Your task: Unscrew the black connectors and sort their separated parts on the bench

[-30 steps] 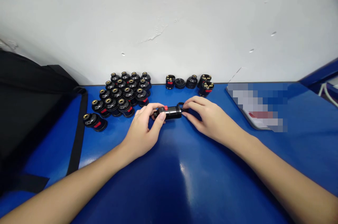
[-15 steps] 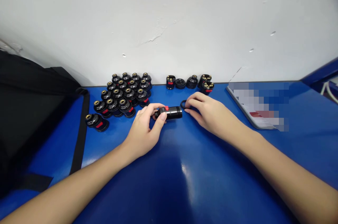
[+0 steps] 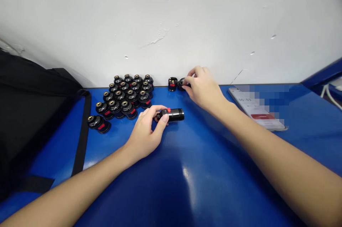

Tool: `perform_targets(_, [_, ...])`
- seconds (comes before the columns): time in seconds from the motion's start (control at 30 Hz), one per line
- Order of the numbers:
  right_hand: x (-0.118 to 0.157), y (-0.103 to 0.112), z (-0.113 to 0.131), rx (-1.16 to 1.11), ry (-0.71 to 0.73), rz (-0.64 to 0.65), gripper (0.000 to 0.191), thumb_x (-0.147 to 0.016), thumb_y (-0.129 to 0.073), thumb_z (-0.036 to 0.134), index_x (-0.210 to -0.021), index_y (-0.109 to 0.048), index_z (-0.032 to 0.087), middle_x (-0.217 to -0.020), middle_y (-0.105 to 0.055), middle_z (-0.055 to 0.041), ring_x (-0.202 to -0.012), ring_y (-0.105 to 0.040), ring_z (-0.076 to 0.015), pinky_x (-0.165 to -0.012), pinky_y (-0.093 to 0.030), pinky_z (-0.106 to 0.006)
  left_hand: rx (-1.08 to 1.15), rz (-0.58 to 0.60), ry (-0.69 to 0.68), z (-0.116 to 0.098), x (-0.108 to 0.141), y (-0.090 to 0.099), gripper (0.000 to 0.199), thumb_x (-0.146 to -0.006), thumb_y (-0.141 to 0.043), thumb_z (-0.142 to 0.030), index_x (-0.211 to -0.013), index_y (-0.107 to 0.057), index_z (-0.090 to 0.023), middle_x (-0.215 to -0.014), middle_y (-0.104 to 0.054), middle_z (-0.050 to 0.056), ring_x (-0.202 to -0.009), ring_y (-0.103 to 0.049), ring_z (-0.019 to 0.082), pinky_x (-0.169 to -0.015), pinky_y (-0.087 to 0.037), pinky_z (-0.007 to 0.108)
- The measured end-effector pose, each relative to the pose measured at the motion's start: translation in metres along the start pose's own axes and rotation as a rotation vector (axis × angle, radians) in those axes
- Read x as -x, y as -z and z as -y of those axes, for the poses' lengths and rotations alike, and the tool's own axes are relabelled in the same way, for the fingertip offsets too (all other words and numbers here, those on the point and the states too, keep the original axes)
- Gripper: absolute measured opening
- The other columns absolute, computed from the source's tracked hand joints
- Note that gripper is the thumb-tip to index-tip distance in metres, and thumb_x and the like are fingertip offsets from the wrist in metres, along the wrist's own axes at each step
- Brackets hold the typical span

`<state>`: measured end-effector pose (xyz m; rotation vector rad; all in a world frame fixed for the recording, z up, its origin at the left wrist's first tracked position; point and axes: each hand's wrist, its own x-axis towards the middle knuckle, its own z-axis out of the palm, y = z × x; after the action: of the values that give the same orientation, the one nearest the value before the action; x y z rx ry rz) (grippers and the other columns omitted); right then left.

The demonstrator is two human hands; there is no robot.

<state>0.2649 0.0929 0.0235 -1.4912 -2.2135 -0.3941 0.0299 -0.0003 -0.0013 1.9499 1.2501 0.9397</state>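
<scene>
Head view: nearest the camera, two bare forearms reach forward over the glossy blue surface [image 3: 187,184]. The left hand [image 3: 145,132] rests on that surface, its fingers [image 3: 163,120] pinching the capped end of a black cylindrical part [image 3: 173,114] with a small red button; the cylinder lies on its side, its free end pointing right.

Beyond the cylinder and to its right, the right hand [image 3: 203,86] is at the wall edge, its fingers [image 3: 187,87] curled and closed on a stack of black rings [image 3: 182,83]; whether one ring is actually lifted cannot be told. Just left of the rings stands a single black-and-brass insert [image 3: 172,83].

Left of the cylinder, and slightly beyond it, sits a tight cluster of black domed parts [image 3: 125,97] with brass centres and red tabs. Right of the cylinder lies a phone [image 3: 256,109], its screen partly blurred.

To do this well, I judge the left hand should keep the cylinder from rolling with its open end clear, while the right fingertips separate one ring only, squarely by its rim.

Parts behind the right hand are hidden. A black bag [image 3: 32,113] is cut off at the left edge, and both elbows fall outside the picture.
</scene>
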Motion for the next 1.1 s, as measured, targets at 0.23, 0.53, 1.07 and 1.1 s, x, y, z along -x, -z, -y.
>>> perform_targets(0.23, [-0.006,-0.013,-0.001,0.020,0.043,-0.001,0.022,-0.099,-0.060,0.017,-0.103,-0.081,0.013,-0.113,-0.066,-0.0205,-0.104,-0.055,-0.0348,-0.089,-0.050,-0.050,0.001,0.000,-0.003,0.000,0.000,0.000,0.029,-0.107,-0.052,-0.042,-0.125,-0.064,-0.023,-0.093,-0.077,0.004,-0.097,-0.069,0.026,-0.093,-0.047,0.043])
perform_targets(0.53, [-0.010,-0.013,0.004,0.091,0.003,0.095,0.023,-0.098,-0.063,0.016,-0.108,-0.080,0.004,-0.116,-0.066,-0.0240,-0.109,-0.056,-0.0366,-0.097,-0.050,-0.049,-0.005,-0.001,-0.009,0.001,0.000,0.000,0.029,-0.107,-0.052,-0.043,-0.125,-0.064,-0.024,-0.097,-0.077,0.005,-0.096,-0.069,0.026,-0.093,-0.047,0.043])
perform_targets(1.07, [-0.005,-0.009,0.001,0.073,0.015,0.075,0.020,-0.095,-0.065,0.015,-0.106,-0.079,0.007,-0.116,-0.067,-0.0240,-0.106,-0.057,-0.0371,-0.095,-0.052,-0.051,-0.024,-0.003,-0.017,0.000,-0.001,-0.001,0.028,-0.107,-0.052,-0.042,-0.125,-0.063,-0.024,-0.093,-0.076,0.004,-0.094,-0.068,0.025,-0.090,-0.047,0.041])
perform_targets(1.1, [-0.005,-0.008,0.001,0.060,0.015,0.068,0.019,-0.095,-0.066,0.015,-0.107,-0.079,0.008,-0.115,-0.067,-0.0237,-0.106,-0.057,-0.0369,-0.094,-0.052,-0.051,-0.024,-0.002,-0.017,0.000,-0.001,0.000,0.028,-0.107,-0.052,-0.042,-0.125,-0.063,-0.024,-0.093,-0.076,0.004,-0.094,-0.068,0.025,-0.090,-0.047,0.041])
